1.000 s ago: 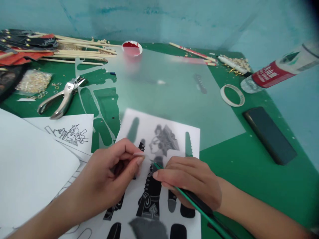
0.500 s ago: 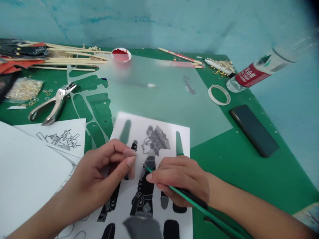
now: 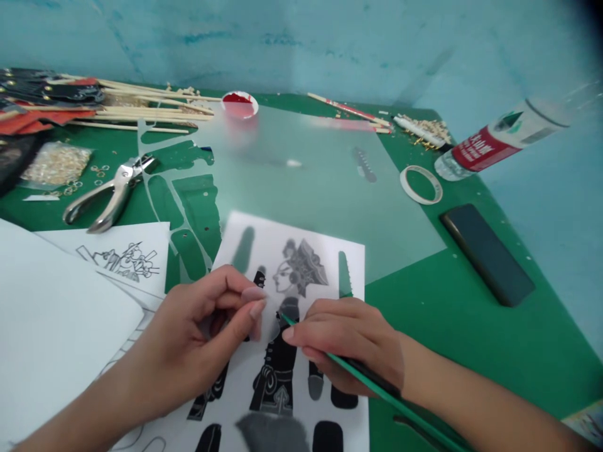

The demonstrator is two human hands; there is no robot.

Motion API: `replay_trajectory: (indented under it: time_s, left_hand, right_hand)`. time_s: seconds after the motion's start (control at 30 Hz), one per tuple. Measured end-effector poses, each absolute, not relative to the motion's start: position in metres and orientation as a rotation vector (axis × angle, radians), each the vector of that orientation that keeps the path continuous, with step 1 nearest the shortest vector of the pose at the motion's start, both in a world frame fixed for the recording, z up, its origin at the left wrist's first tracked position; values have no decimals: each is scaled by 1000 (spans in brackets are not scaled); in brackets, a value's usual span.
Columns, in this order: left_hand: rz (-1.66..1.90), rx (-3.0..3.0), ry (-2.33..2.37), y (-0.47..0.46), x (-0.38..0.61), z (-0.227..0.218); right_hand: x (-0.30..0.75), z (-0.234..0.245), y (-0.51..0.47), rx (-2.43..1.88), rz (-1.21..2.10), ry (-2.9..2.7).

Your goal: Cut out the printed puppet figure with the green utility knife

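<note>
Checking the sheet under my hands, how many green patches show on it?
2: left patch near the upper left corner of the sheet, right patch beyond the right hand. Others may be hidden.

The left hand [image 3: 188, 345] pinches near the right hand [image 3: 348, 336], which curls in a pencil grip.

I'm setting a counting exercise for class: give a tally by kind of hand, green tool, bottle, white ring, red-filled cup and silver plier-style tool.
Hands, left hand and right hand: 2
Green tool: 1
Bottle: 1
White ring: 1
Red-filled cup: 1
Silver plier-style tool: 1
Total: 7
</note>
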State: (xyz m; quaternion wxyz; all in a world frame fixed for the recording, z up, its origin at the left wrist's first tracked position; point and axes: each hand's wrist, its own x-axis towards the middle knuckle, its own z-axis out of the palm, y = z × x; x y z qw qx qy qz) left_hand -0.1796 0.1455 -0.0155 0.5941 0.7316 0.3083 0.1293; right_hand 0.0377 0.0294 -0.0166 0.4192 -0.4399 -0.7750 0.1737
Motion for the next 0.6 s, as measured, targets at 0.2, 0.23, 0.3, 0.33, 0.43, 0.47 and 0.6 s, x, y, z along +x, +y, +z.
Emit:
replay_trajectory:
  time_s: [0.2,0.23,0.3,0.33,0.43,0.47,0.6]
  left_hand:
    - [296,1703,728,146,-181,-16]
    - [293,1704,728,146,-182,-16]
    - [285,1706,728,146,-182,-16]
    - [281,1706,729,146,-182,-16]
    - [273,1705,735,145,-181,-15]
    - [270,1706,737,145,-181,-15]
    - [279,1725,732,146,-180,-16]
  right_hand:
    - [37,-16,29,-1115,432,-1957]
    - [37,-15,29,-1109,431,-1956]
    - [38,-16,29,-1104,424,-1955]
    - [38,-16,29,-1105,418,-1955]
    - [38,-17,28,-1122,409,-1966]
    - [38,-18,28,-1124,410,-1970]
    - [37,-17,28,-1118,420,-1960]
